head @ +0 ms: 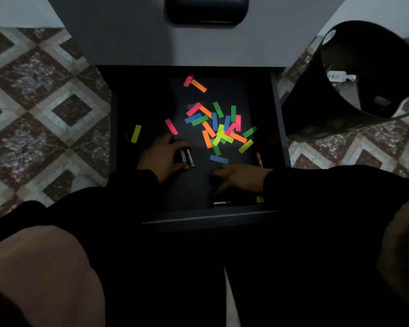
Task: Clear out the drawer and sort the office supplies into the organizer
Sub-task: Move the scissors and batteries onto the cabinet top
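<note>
Open dark drawer (280, 119), pulled out toward the person, seen from above. Inside, a loose heap of bright paper tabs (219, 128) in pink, orange, green, blue & yellow sits right of center, many overlapping. A pink/orange pair (194, 82) lies near the back edge, apart from the heap. One yellow tab (135, 133) lies alone by the left wall, a pink tab (171, 126) just beside the left hand's fingers, a blue tab (219, 159) at the heap's near edge.

Left hand (162, 156), black sleeve, fingers curled round a few dark batteries (187, 156), gripping them low over the drawer floor, left of center. Right hand (240, 177) reaches in from the right, fingers loosely spread and pointing left/down, tips near the floor; cannot tell if they hold anything, area too dark. A copper-toned battery (259, 159) lies along the right wall, just behind the right wrist. Another small battery (220, 203) rests against the front edge, below the right hand; a brassy end (259, 199) shows in the front right corner.

Bare drawer floor shows at back left & between the two hands.

Outside: black bin (354, 90) tilted, mouth toward camera, just right of the drawer on patterned tile floor (40, 97). Gray cabinet front (128, 38) w/ a dark handle recess (207, 10) above. Person's knees in the foreground.
</note>
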